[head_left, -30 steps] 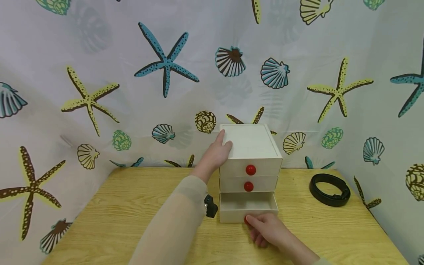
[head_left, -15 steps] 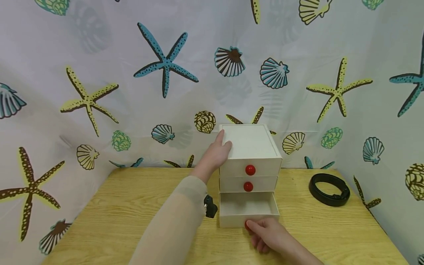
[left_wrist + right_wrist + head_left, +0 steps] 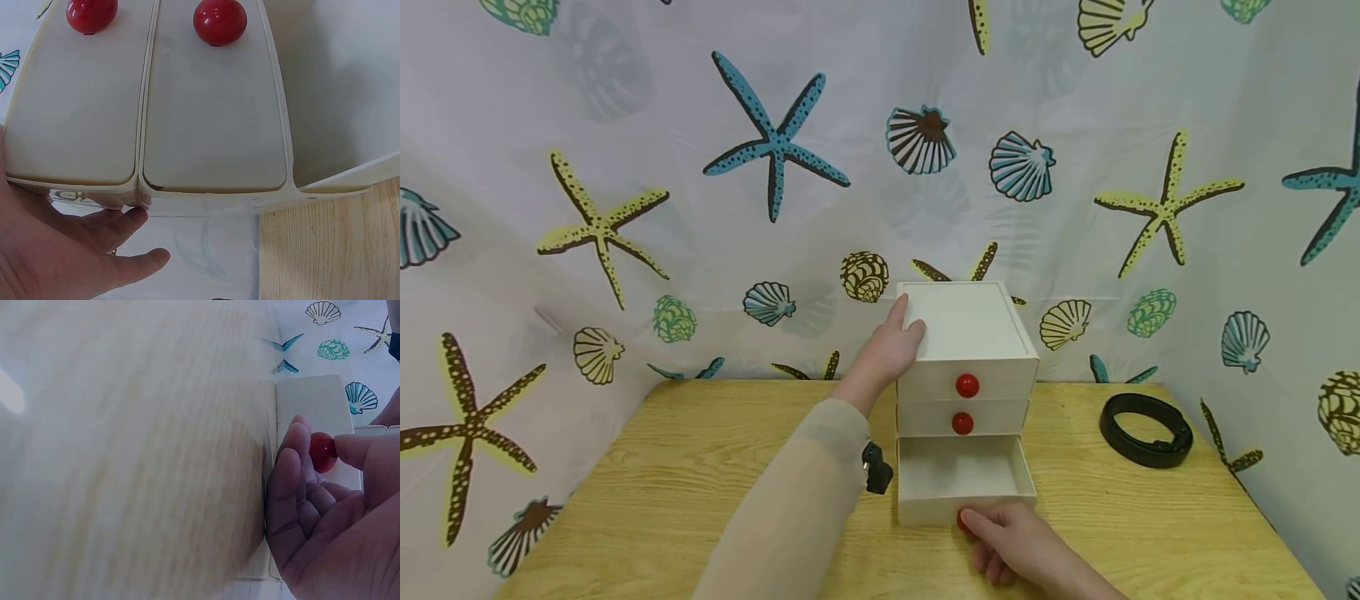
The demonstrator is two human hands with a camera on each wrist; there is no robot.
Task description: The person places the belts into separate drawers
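A white drawer unit (image 3: 966, 321) with three drawers and red knobs stands on the table. Its bottom drawer (image 3: 951, 511) is pulled out and bare inside; the upper two are closed. My right hand (image 3: 1018, 542) pinches the bottom drawer's red knob (image 3: 322, 452) between thumb and fingers, as the right wrist view shows. Against the unit's left side and top edge rests my left hand (image 3: 889, 348), its index finger stretched out along the top. In the left wrist view the left hand's fingers (image 3: 115, 228) lie extended along the unit's side, beside the two closed drawers.
A coiled black belt (image 3: 1146, 430) lies on the wooden table (image 3: 700, 467) to the right of the unit. Behind and at both sides hangs a white cloth (image 3: 842, 225) printed with starfish and shells.
The bottom drawer has slid farther out toward me, with my right hand moving along on its knob. My left hand has stayed in place on the unit.
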